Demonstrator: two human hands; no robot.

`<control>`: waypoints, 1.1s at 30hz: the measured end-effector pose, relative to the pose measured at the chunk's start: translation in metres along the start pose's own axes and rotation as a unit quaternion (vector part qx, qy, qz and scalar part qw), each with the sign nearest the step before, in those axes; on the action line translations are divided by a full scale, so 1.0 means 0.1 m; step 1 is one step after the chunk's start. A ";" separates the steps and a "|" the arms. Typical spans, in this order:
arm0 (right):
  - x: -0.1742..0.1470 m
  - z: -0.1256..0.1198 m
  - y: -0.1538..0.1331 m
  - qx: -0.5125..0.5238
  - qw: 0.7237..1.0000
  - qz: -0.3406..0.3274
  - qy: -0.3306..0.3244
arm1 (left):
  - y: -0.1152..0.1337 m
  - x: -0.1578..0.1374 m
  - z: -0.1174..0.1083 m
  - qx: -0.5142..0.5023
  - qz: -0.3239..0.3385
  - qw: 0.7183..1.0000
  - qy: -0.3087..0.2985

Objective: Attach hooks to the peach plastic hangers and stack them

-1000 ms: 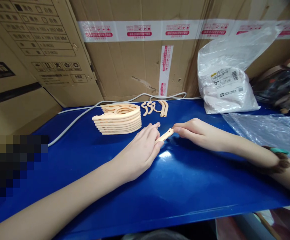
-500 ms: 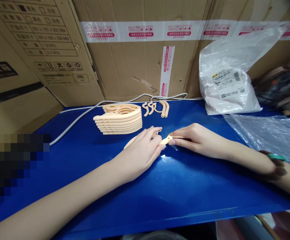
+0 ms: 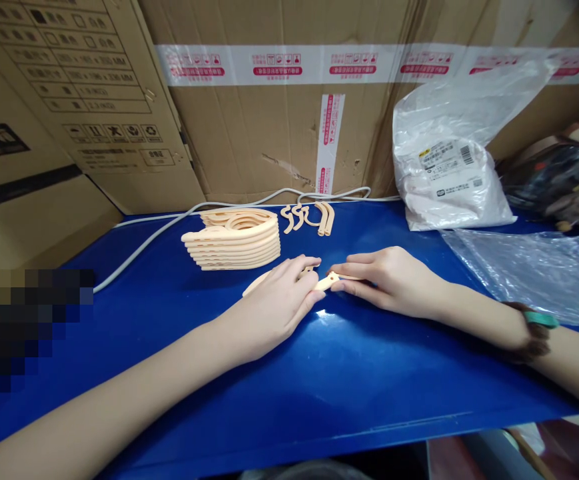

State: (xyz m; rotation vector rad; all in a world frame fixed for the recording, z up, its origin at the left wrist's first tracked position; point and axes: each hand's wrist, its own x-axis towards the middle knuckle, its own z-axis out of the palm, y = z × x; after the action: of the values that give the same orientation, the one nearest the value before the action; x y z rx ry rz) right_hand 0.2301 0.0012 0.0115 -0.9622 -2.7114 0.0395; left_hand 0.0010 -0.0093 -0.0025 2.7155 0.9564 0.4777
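Observation:
My left hand (image 3: pixel 276 300) is closed over a beige plastic hanger piece (image 3: pixel 325 283) with a small hole near its right end. Much of that piece lies under my palm, and its rounded left end shows on the table. My right hand (image 3: pixel 388 277) pinches a thin beige strip (image 3: pixel 348 277) that meets the holed end; its far part is hidden by my fingers. Behind my left hand stands a neat stack of beige plastic hanger parts (image 3: pixel 232 243). Several curved loose pieces (image 3: pixel 299 219) lie to the right of the stack.
Cardboard boxes (image 3: pixel 269 133) wall off the back and left of the blue table (image 3: pixel 289 400). A grey cable (image 3: pixel 144 252) runs along the rear. At right are a white plastic bag (image 3: pixel 449 180) and a clear plastic sheet (image 3: pixel 519 273).
The whole view has shifted slightly. My right hand's fingers have moved a little on the thin strip, with the index finger more raised. My left hand keeps its hold.

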 end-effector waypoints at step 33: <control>-0.04 -0.01 0.03 -0.028 0.998 -0.044 0.041 | 0.02 -0.01 -0.01 0.017 0.032 0.999 -0.012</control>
State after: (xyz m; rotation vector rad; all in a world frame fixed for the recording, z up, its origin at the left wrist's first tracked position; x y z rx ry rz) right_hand 0.2348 0.0012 0.0115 -0.8399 -2.6880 -0.0906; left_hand 0.0006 -0.0116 -0.0009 2.7836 0.8821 0.4426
